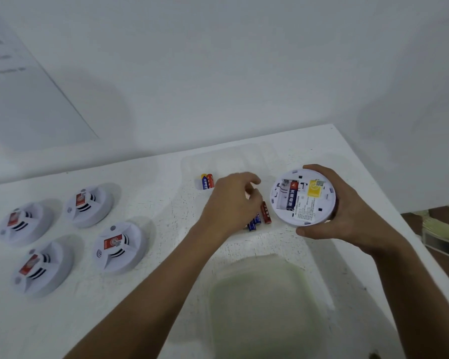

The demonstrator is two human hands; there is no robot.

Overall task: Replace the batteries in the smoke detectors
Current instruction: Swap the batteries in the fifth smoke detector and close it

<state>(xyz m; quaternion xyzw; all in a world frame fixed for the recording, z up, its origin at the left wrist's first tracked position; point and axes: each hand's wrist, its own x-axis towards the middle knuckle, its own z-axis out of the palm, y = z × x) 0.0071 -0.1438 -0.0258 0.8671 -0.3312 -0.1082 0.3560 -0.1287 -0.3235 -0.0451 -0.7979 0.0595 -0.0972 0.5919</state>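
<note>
My right hand [347,216] grips a white round smoke detector [303,197] turned underside up. One blue battery [292,195] sits in its uncovered compartment, beside a yellow label. My left hand [231,203] hovers with curled fingers over loose batteries in a clear tray [189,164]. Its fingertips are at the top end of a red battery [266,213], and the hand hides whether they pinch it. Blue batteries [253,224] lie under the hand. Two more batteries [207,181] stand in a back compartment of the tray.
Several white smoke detectors lie face up on the white table at left, the nearest one [117,246] beside my left forearm. A clear plastic container [265,301] sits close in front of me. The table's right edge [410,229] drops to a patterned floor.
</note>
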